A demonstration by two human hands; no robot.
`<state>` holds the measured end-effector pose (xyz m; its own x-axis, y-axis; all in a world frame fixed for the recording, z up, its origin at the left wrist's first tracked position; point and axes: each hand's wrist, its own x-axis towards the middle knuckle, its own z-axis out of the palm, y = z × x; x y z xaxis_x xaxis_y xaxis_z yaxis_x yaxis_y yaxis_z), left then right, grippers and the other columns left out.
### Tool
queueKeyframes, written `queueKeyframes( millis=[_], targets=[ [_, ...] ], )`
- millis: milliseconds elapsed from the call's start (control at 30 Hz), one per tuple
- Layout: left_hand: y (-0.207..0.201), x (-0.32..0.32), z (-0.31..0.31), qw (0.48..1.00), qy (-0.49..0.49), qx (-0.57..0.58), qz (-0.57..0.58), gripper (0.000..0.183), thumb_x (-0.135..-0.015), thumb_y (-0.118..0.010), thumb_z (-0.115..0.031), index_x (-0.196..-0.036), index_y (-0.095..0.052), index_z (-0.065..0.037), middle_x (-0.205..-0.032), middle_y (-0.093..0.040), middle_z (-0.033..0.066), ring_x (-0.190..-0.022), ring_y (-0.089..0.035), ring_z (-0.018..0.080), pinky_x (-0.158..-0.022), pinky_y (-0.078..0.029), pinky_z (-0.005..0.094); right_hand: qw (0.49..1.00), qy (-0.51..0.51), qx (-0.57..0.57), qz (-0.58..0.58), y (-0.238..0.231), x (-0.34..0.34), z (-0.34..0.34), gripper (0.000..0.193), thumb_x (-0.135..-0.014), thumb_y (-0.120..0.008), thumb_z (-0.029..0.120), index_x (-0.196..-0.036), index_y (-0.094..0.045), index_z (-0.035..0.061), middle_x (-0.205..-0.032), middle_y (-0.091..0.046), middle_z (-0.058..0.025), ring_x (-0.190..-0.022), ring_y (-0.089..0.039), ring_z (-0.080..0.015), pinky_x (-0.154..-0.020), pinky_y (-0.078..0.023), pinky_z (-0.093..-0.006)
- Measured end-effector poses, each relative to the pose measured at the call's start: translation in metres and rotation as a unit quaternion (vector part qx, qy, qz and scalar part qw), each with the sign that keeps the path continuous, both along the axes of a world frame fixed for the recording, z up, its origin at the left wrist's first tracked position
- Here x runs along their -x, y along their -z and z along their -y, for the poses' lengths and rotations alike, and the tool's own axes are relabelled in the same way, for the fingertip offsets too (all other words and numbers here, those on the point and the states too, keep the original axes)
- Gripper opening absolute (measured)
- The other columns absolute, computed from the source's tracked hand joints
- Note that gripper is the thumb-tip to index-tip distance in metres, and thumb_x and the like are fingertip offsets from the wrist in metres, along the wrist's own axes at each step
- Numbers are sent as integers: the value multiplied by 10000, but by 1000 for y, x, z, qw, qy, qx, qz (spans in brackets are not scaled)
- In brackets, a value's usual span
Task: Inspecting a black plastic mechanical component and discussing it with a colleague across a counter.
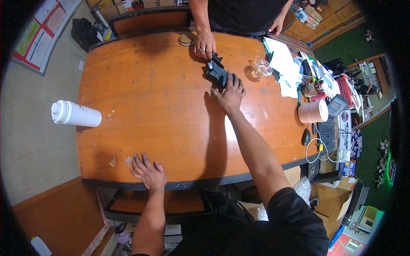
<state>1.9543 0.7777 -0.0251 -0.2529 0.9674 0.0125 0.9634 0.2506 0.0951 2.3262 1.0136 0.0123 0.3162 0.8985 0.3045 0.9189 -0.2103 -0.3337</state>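
My left hand lies on the near left of the wooden table, fingers apart and holding nothing. Stretched far across the tabletop, my right hand has its fingers and thumb around the near end of a black angular plastic-looking part. Its exact kind I cannot make out. At the far end of that part is the hand of another person, who stands across the table and wears a ring. Whether those fingers grip the part or only touch it is unclear.
A white bottle stands at the left edge. To the right are a glass cup, papers, a pink cylindrical container, a black mouse and a laptop with a white cable. A round lid-like disc lies at the far edge.
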Motion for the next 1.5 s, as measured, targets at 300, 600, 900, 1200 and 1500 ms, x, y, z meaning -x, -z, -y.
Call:
queueKeyframes(
  millis=[300, 600, 900, 1200, 1500],
  targets=[
    [-9, 0, 0, 999, -4, 40, 7, 695, -1006, -588, -325, -1626, -438, -49, -1755, -275, 216, -1651, -189, 404, -1292, -91, 718, 996, -15, 84, 23, -3, -14, -18, 832, -861, -842, 457, -1567, -532, 146, -1606, -492, -181, -1548, -365, -416, -1226, -235, -675],
    [0, 2, 3, 1000, 9, -8, 13, 707, -958, -637, -332, -1585, -495, -36, -1732, -319, 252, -1624, -231, 444, -1277, -100, 730, 973, 145, -77, -162, 38, 0, 112, 394, -1008, -718, 298, -1304, -702, 40, -1185, -648, -199, -1107, -645, -391, -993, -520, -489],
    [2, 4, 5, 1000, 9, 0, 6, 696, -979, -617, -342, -1596, -485, -48, -1739, -306, 243, -1637, -206, 432, -1267, -118, 737, 994, -64, 26, -84, 31, 67, 274, 272, -942, -721, 200, -1199, -720, 108, -1160, -644, -165, -1085, -605, -371, -957, -467, -515],
    [3, 0, 8, 1000, 5, -11, 5, 686, -982, -610, -341, -1596, -470, -69, -1738, -312, 232, -1640, -207, 418, -1270, -116, 743, 990, -66, 94, -85, 31, 68, 272, 283, -932, -710, 270, -1173, -712, 121, -1145, -628, -152, -1114, -593, -356, -976, -441, -510],
    [1, 0, 10, 1000, 5, -14, -1, 687, -984, -613, -333, -1602, -466, -70, -1743, -303, 230, -1641, -204, 419, -1273, -122, 735, 993, -60, 54, -88, 24, 71, 270, 214, -927, -704, 266, -1104, -724, 148, -1091, -629, -124, -1053, -609, -335, -932, -446, -494]
  ],
)
